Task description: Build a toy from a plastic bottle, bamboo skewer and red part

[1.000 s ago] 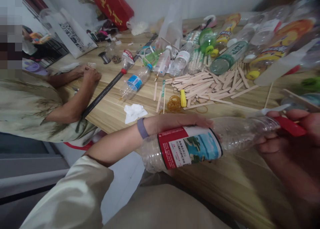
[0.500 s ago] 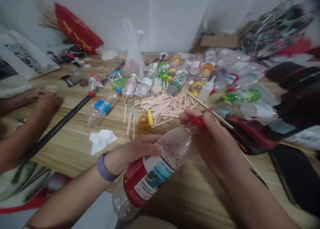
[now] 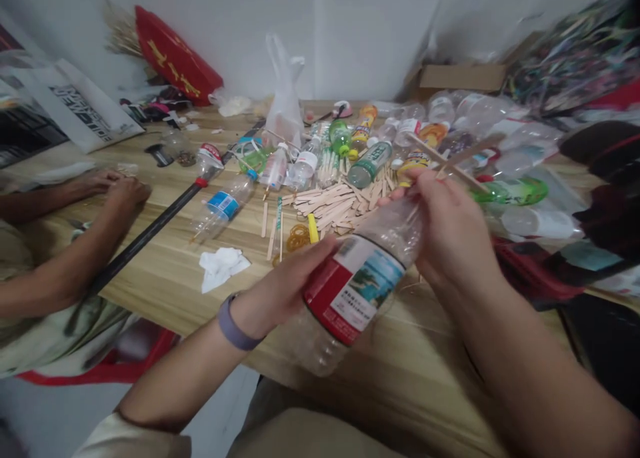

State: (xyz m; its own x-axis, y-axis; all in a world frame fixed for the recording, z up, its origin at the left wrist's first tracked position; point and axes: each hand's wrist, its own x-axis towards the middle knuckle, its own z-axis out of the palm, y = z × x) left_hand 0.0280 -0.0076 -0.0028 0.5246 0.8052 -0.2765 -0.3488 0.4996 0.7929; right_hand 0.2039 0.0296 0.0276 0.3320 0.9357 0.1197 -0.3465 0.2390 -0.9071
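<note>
A clear plastic bottle (image 3: 357, 288) with a red and white picture label is held tilted in front of me, its neck end up and to the right. My left hand (image 3: 283, 285) is closed around the side of the bottle by the label. My right hand (image 3: 453, 235) grips the bottle at its neck, and its fingers hide the cap. Thin crossed wooden sticks (image 3: 445, 161) jut out past the right fingertips; how they join the bottle is hidden. Beyond the bottle lies a pile of flat wooden craft sticks (image 3: 333, 208).
Many empty bottles (image 3: 373, 161) crowd the back right. A blue-labelled bottle (image 3: 223, 207), a crumpled tissue (image 3: 221, 268), rubber bands (image 3: 299, 237) and a black pole (image 3: 150, 235) lie leftward. A co-worker's hands (image 3: 127, 190) work at the far left. A white bag (image 3: 285, 95) stands behind.
Both hands have raised the bottle up and to the right. My right fingers now cover the red cap that showed before. The whole view has shifted slightly.
</note>
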